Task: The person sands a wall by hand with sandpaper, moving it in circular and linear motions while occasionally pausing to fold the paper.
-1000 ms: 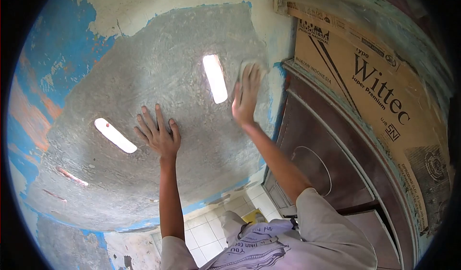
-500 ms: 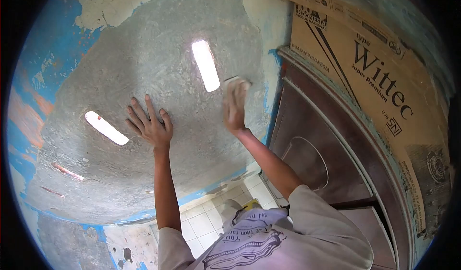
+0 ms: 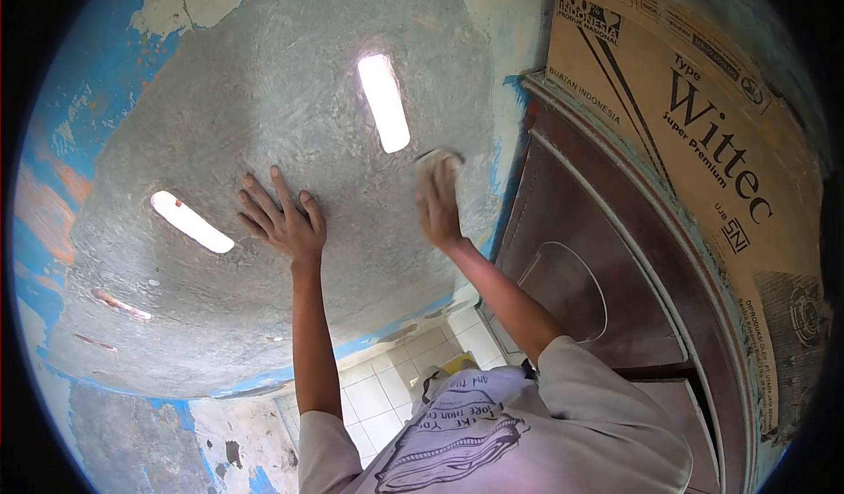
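Covering a thin, pale, dark-edged pad (image 3: pixel 454 157), fingers of the right hand (image 3: pixel 439 204) lie close together, holding it flat to rough grey plaster (image 3: pixel 365 217), just below and right of a bright slot (image 3: pixel 384 105). Right forearm (image 3: pixel 510 296) slants up from lower right. Left hand (image 3: pixel 293 221): fingers spread on the plaster; left forearm (image 3: pixel 314 340) near vertical. Beyond, at right: dark-brown panel (image 3: pixel 576 217), cardboard (image 3: pixel 629 142) lettered "Wittec".
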Available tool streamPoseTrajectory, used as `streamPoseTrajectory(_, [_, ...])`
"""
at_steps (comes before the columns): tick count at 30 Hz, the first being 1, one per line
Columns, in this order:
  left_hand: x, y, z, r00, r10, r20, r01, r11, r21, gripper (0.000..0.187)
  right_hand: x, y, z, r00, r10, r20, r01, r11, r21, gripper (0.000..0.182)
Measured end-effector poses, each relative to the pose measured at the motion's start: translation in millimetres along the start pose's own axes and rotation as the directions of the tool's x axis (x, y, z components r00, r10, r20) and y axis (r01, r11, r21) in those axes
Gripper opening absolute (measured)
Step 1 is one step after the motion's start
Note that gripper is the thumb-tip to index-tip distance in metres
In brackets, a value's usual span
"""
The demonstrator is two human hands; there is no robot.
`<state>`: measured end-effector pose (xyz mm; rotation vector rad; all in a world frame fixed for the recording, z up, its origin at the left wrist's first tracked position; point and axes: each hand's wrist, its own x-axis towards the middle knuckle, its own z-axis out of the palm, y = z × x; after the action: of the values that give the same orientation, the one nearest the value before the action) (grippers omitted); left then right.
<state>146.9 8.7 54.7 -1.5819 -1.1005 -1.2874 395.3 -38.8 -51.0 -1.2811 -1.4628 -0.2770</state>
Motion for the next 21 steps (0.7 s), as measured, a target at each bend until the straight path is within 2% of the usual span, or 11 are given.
streamPoseTrajectory(1, [-0.7,-0.9,2.7,1.0,0.005,-0.003,-0.005,1.0,0.0,0.055,-4.3,-2.9,2.9,0.992,-0.065,0.107,0.064,0.998,0.009,0.058])
streamPoseTrajectory(4, [-6.5,-1.5,4.0,1.0,0.022,0.001,-0.022,1.0,0.001,0.056,46.0,-4.2,-9.6,0.969,-0.234,0.078,0.241,0.966,-0.089,0.058])
streamPoseTrajectory(7, [-8.9,-1.5,4.5,1.0,0.021,0.006,-0.021,1.0,0.008,0.056,98.5,-12.6,-43.1,0.986,-0.15,-0.076,0.144,0.986,-0.087,0.058])
streamPoseTrajectory(11, [-9.7,-2.5,8.3,1.0,0.021,0.002,-0.021,0.999,0.03,0.058,34.0,15.5,-14.9,0.961,0.179,-0.209,-0.162,0.982,0.095,0.06])
streamPoseTrajectory(14, [-15.1,-3.0,6.7,0.999,0.028,0.022,-0.029,0.998,0.049,0.061,-44.6,27.6,18.7,0.99,0.137,-0.041,-0.137,0.991,-0.007,0.062])
streamPoseTrajectory(17, [-11.1,-5.8,8.3,0.999,0.048,0.01,-0.048,0.998,0.043,0.061,-30.2,9.9,22.5,0.994,0.109,-0.005,-0.109,0.994,-0.006,0.065])
streamPoseTrajectory(20, [-11.5,-6.2,7.7,0.998,0.055,0.011,-0.055,0.998,0.036,0.061,33.6,-7.8,-8.6,0.952,0.257,-0.165,-0.246,0.966,0.086,0.063])
streamPoseTrajectory(21, [-12.2,-6.6,8.2,0.998,0.052,0.018,-0.052,0.998,0.036,0.061,33.4,-0.8,-9.6,0.948,0.273,-0.166,-0.257,0.96,0.111,0.065])
